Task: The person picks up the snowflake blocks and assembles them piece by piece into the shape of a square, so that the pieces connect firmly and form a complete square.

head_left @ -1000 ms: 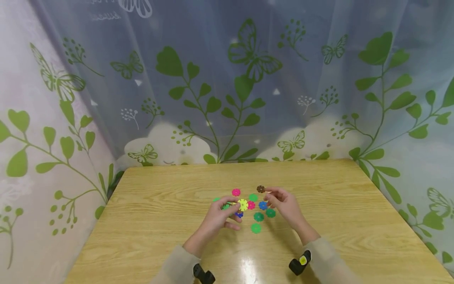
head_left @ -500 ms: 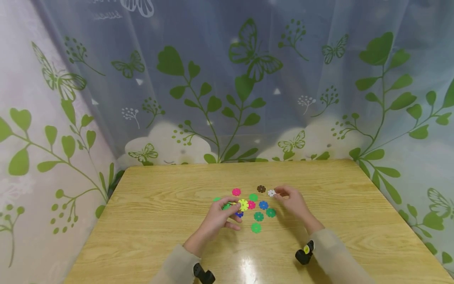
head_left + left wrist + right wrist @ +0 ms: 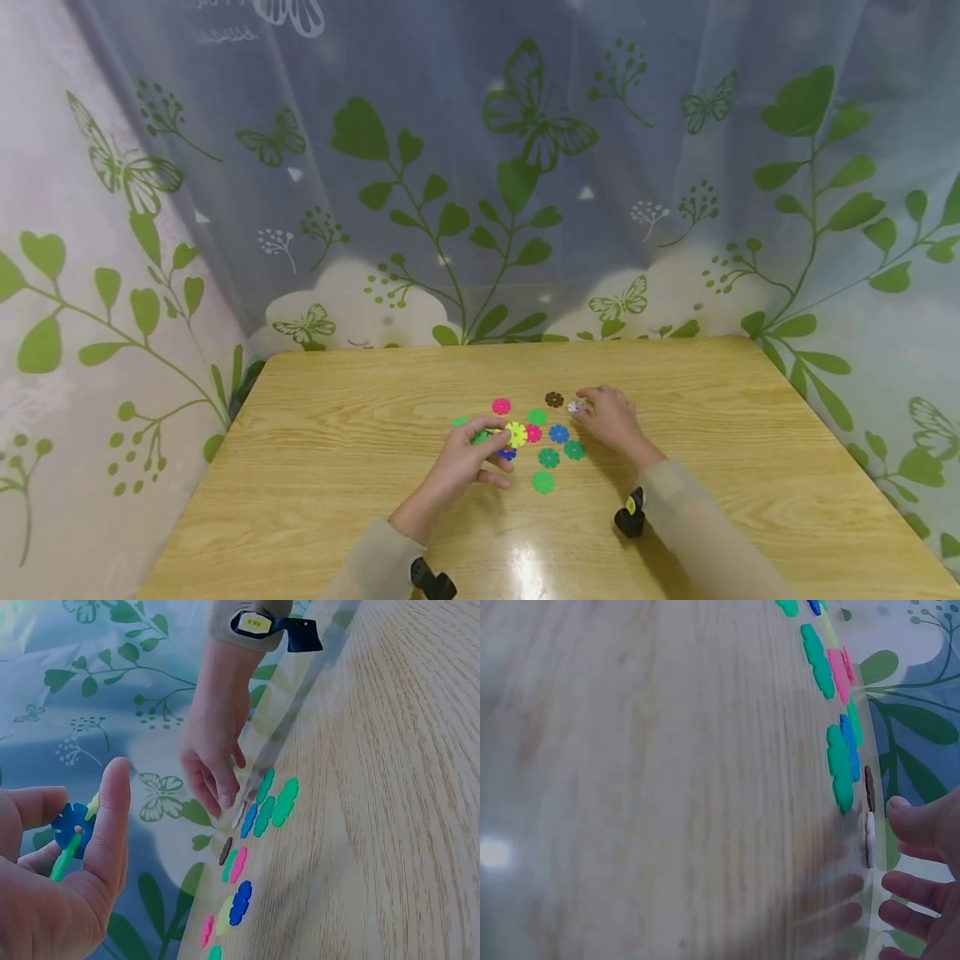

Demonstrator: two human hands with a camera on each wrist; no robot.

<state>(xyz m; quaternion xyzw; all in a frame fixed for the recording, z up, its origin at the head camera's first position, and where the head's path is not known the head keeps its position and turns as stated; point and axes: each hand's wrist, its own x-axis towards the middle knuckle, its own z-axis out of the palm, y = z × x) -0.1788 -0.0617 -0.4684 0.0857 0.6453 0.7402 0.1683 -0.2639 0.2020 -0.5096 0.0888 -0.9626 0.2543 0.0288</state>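
My left hand (image 3: 453, 462) pinches a small cluster of joined plastic snowflake discs between thumb and fingers. In the left wrist view a blue disc (image 3: 73, 825) shows in that grip, with a green disc (image 3: 66, 857) and a yellow disc (image 3: 93, 805) slotted to it edge-on. My right hand (image 3: 613, 423) hovers over the far right of the loose discs, its fingertips close to a white disc (image 3: 576, 407). In the right wrist view its thumb and fingers are spread apart, and the white disc lies on the table beside them. A brown disc (image 3: 554, 400) lies just left of it.
Several loose discs lie flat on the wooden table (image 3: 337, 500): a pink disc (image 3: 501, 406), a blue disc (image 3: 558, 433), a green disc (image 3: 543, 482) and others. A patterned curtain (image 3: 420, 208) hangs behind the table's back edge.
My right hand shifted from beside the brown disc to the right, uncovering the white disc, then came back slightly left over it. My left hand holds its cluster almost still.
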